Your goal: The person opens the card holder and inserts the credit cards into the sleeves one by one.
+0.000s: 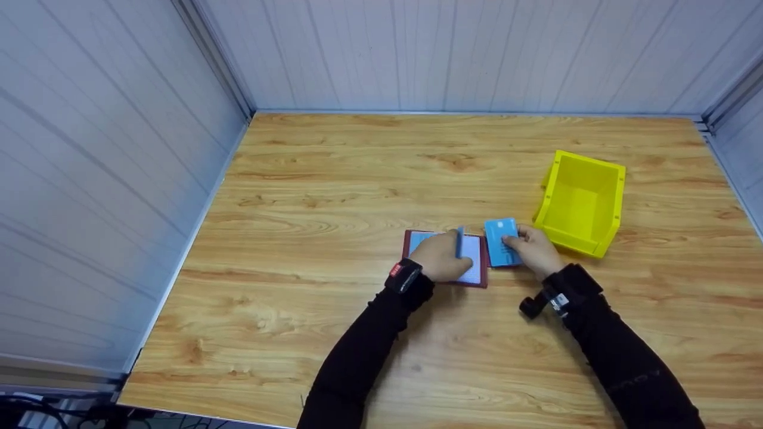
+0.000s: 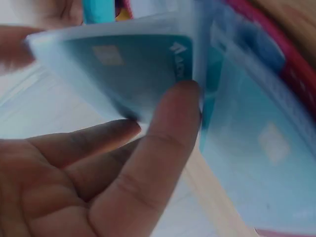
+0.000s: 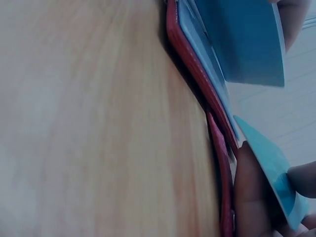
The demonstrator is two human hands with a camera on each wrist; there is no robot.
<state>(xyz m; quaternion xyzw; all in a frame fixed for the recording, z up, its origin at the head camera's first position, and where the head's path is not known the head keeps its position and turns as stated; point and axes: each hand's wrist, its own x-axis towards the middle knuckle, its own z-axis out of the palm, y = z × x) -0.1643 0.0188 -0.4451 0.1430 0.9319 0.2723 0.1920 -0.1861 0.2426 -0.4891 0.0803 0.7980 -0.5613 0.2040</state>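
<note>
A dark red card holder [image 1: 483,277] lies opened on the table, with clear sleeves inside. My left hand [image 1: 440,257] pinches one sleeve page [image 2: 143,69] between thumb and fingers, so that it stands upright from the holder. Behind its clear plastic shows a blue-green card with a chip, and another sleeved card [image 2: 271,148] shows on the neighbouring page. With thumb and fingers my right hand [image 1: 537,253] pinches a loose light blue bank card [image 1: 501,241] by its right edge. That card is over the holder's right cover, tilted in the right wrist view.
A yellow plastic bin [image 1: 581,202] stands just beyond my right hand. The wood-grain table [image 1: 322,196] is bounded by pale panel walls [image 1: 369,53] at the back and sides. Dark cables [image 1: 47,408] lie below the table's front left corner.
</note>
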